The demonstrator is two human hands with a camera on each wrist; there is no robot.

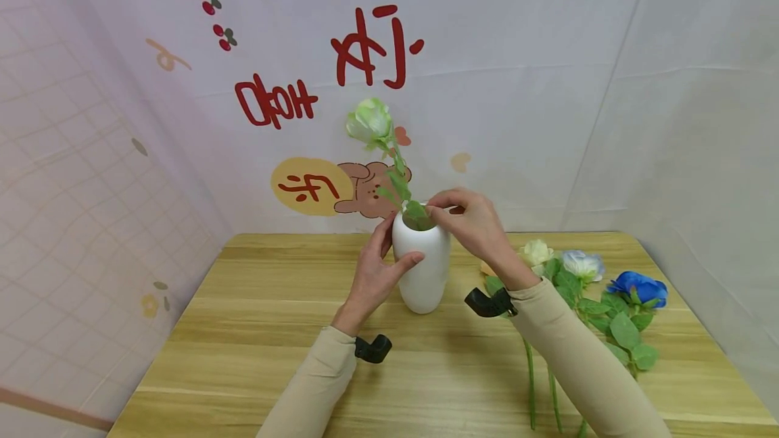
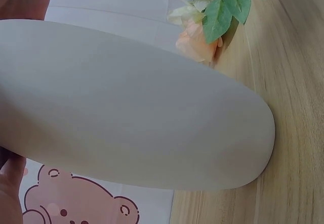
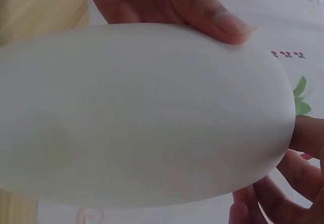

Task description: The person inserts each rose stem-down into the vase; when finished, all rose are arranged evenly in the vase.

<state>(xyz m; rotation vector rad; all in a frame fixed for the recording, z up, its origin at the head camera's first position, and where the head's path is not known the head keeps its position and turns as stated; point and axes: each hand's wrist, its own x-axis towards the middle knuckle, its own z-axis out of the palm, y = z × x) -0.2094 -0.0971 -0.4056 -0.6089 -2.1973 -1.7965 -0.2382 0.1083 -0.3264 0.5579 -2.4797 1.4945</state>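
Note:
A white oval vase stands upright on the wooden table, its side filling much of both wrist views. My left hand grips it from the left, thumb across the near side and fingers round behind. From the mouth rises a single pale green-white rose, leaning up and left, with leaves along its stem. Over the right side of the rim is my right hand, fingers curled, thumb and forefinger pinching at a leaf of that rose. The stem's lower end is hidden inside the vase.
Right of the vase lie several loose flowers: a cream rose, a pale blue-white one, a blue one and a peach one. Their stems run toward the front edge under my right forearm. A printed cloth wall rises behind the table.

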